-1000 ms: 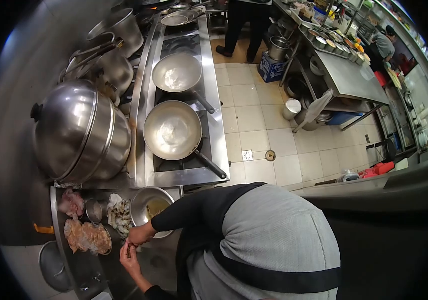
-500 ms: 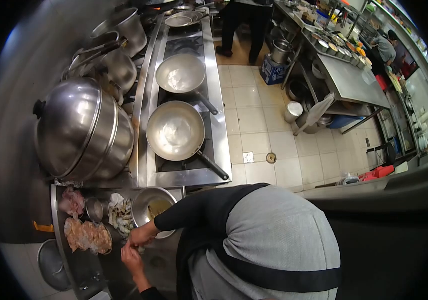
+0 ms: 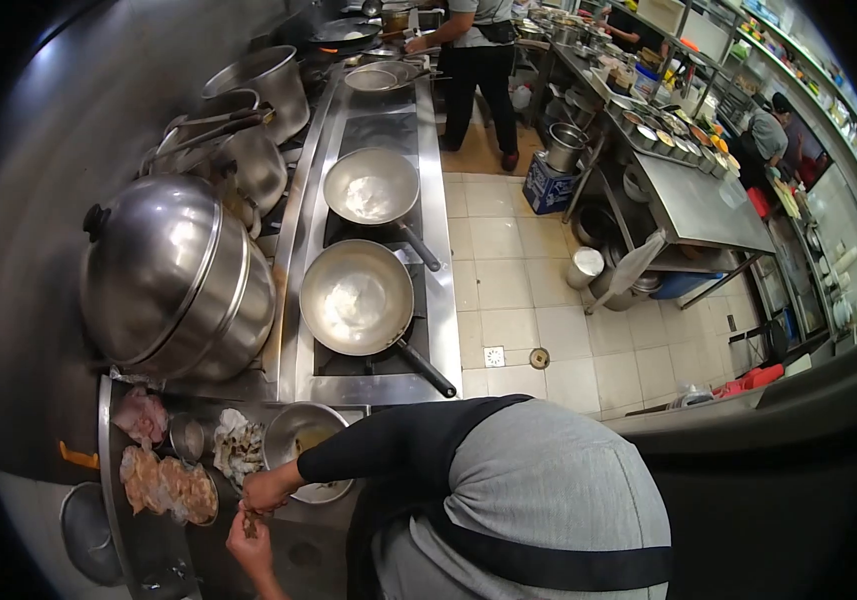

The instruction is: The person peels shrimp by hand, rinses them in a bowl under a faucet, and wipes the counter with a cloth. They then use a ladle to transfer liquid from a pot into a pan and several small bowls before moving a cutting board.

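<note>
**Both hands pinching one small piece at the tabletop's edge**

A heap of orange-brown pieces point(image 3: 164, 485) is lying furthest left on the tabletop point(image 3: 314, 545), with a plate of pale pieces point(image 3: 239, 445) just beside it. The left hand point(image 3: 249, 548) is pinching the small brown piece point(image 3: 250, 521) from below, and the right hand point(image 3: 271, 489) is clenching its upper end, so both grips are grasping it. The piece's long axis is running from one hand to the other, and neither hand is nearer. A metal bowl point(image 3: 309, 445) is sitting just right of the right hand. No readable writing is showing.
</note>
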A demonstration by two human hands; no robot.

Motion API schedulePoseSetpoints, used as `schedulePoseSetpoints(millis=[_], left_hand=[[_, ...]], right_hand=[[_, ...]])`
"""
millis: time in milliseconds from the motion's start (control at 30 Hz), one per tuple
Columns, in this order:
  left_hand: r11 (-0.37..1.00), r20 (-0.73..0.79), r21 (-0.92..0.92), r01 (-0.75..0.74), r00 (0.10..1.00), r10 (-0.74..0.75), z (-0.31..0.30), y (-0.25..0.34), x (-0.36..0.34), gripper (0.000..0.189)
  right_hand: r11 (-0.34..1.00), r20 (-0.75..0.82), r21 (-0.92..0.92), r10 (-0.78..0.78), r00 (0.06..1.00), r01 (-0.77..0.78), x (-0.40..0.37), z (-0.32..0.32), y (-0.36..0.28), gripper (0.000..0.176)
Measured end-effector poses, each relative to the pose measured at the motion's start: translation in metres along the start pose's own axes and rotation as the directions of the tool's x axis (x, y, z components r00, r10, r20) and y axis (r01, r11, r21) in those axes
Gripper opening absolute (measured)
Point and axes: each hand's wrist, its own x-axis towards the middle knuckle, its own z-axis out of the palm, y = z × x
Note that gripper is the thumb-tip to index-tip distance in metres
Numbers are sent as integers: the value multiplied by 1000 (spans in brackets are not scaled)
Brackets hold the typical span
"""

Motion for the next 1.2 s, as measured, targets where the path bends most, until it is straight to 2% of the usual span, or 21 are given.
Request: schedulePoseSetpoints(millis=[33, 67, 200, 267, 300, 333, 367, 433, 500, 533, 567, 600, 633, 667, 700, 733, 800, 833, 933, 1033, 1200], left_hand=[[990, 42, 138, 27, 999, -33, -2, 6, 2, 29], [990, 40, 140, 25, 999, -31, 0, 5, 1, 29], [986, -12, 161, 33, 999, -31, 16, -2, -2, 25], [988, -19, 141, 57, 998, -55, 18, 2, -4, 22], [986, -19, 161, 39, 999, -37, 19, 8, -3, 20], [983, -20, 183, 25, 1000, -22, 18, 12, -3, 19], [981, -25, 189, 34, 999, -30, 19, 5, -1, 19], [947, 10, 322, 11, 1000, -15, 23, -27, -5, 18], [979, 73, 197, 52, 995, -67, 23, -20, -3, 17], [984, 12, 180, -8, 1000, 6, 28, -28, -6, 18], [987, 40, 14, 158, 986, -159, 17, 7, 0, 18], [998, 11, 59, 37, 999, -38, 19, -20, 2, 19], [1000, -4, 31, -4, 1000, 4, 16, -24, 2, 19], [997, -80, -17, -78, 994, 77, 12, -20, 7, 20], [998, -113, -48, -51, 993, 45, 15, -34, 9, 20], [822, 141, -366, 436, 899, -414, 10, -33, 7, 20], [647, 166, -646, 406, 901, -400, 14, -25, 9, 25], [650, 216, -605, 460, 881, -422, 12, -18, 12, 28], [887, -1, -445, 119, 991, -133, 25, -16, 10, 30], [849, -18, -506, 152, 982, -186, 27, -24, 9, 24], [760, 186, -533, 370, 928, -322, 18, -36, 6, 20]], right_hand=[[838, 127, -416, -329, 936, 352, 9, -2, 7, 33], [407, 366, -679, -533, 763, 610, 16, -3, 14, 39], [711, 222, -573, -344, 912, 408, 17, 2, 18, 17], [928, 115, -368, -15, 993, 56, 0, 4, 3, 17], [929, 117, -365, -15, 993, 57, 6, 4, 11, 17], [632, 212, -625, -427, 879, 458, 23, 3, 32, 19], [118, 420, -737, -691, 588, 665, 38, 2, 51, 26], [259, 417, -670, -644, 641, 696, 45, -4, 61, 23], [563, 407, -595, -405, 819, 574, 65, -20, 101, 22], [352, 451, -388, -733, 509, 851, 43, -35, 101, 28], [468, 573, -412, -534, 622, 782, 45, -40, 92, 33], [623, 459, -520, -373, 806, 584, 44, -50, 101, 34], [875, 383, -351, -191, 904, 334, -13, -51, 22, 34], [931, 350, -302, -90, 933, 204, -23, -50, 5, 35], [911, 295, -381, -41, 955, 157, -16, -52, 10, 34], [978, 66, -200, 78, 995, -63, -35, -30, -28, 34], [980, 103, 5, 198, 975, -200, -22, -35, -21, 42], [975, 105, 67, 205, 973, -212, -21, -35, -21, 40], [960, 126, 164, 207, 970, -227, -17, -36, -20, 36], [971, 210, -237, 52, 976, -1, -13, -42, -15, 39], [856, 253, -484, -62, 965, 182, -24, -37, -9, 36]])
